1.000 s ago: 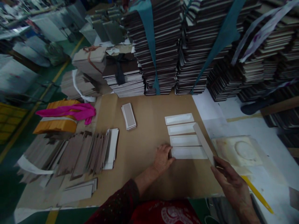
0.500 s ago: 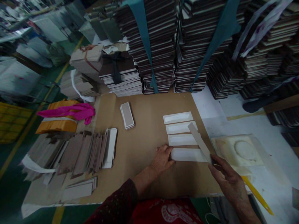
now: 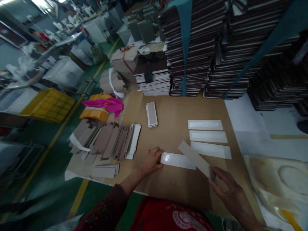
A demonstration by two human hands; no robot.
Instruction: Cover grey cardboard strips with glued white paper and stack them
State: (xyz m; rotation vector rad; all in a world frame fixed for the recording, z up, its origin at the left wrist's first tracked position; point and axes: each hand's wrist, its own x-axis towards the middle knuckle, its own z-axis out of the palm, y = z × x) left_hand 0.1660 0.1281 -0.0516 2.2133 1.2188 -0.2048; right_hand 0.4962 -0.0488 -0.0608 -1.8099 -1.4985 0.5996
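My left hand (image 3: 152, 161) is closed on the left end of a glossy white cardboard strip (image 3: 176, 160) lying on the brown table board. Pinched in my right hand (image 3: 228, 186) is a plain grey-beige cardboard strip (image 3: 194, 157). It slants up to the left, its far part over the right end of the white strip. Three more white strips (image 3: 208, 136) lie in a column beyond, with wet-looking shiny faces. A small stack of grey-faced strips (image 3: 151, 114) sits farther back, left of the column.
Piled card strips (image 3: 110, 141) cover the board's left side, near a pink cloth (image 3: 106, 104). Tall stacks of dark boards (image 3: 192, 48) stand along the back. At right are a stained translucent sheet (image 3: 276, 176) and a yellow-handled tool (image 3: 290, 219).
My left hand has drawn the nearest white strip leftward, out of the column. My right hand still holds the grey-beige strip, and the head view has turned left.
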